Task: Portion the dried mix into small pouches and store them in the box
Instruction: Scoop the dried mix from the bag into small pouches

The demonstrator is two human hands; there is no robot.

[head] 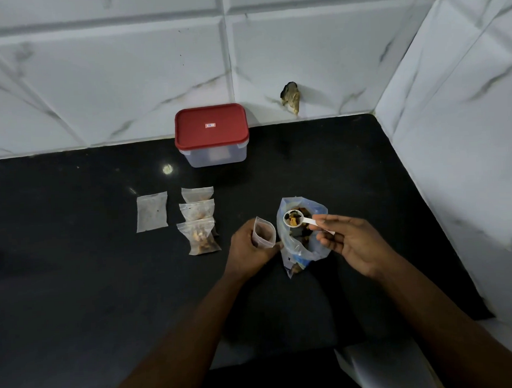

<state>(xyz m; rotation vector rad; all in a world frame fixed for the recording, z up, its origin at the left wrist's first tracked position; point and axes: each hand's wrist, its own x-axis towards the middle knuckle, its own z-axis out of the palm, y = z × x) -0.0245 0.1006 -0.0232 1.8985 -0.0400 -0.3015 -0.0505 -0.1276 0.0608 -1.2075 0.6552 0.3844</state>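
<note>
**Fourth pouch being filled, box not opened yet**

My left hand point(251, 247) is curled around an open small pouch point(264, 233) and holds it upright just beside the big bag of dried mix point(304, 251). My right hand point(347, 238) pinches the handle of a white scoop point(293, 218), which is loaded and sits above the mouth of the bag. Three filled pouches point(196, 211) lie in a row on the black counter point(77, 258), and one flat pouch point(151, 212), which looks empty, lies beside them. The box point(218, 158) stands at the wall with its red lid point(211, 125) on. I judge the portioning is more than half done; the storing has not started.
</note>
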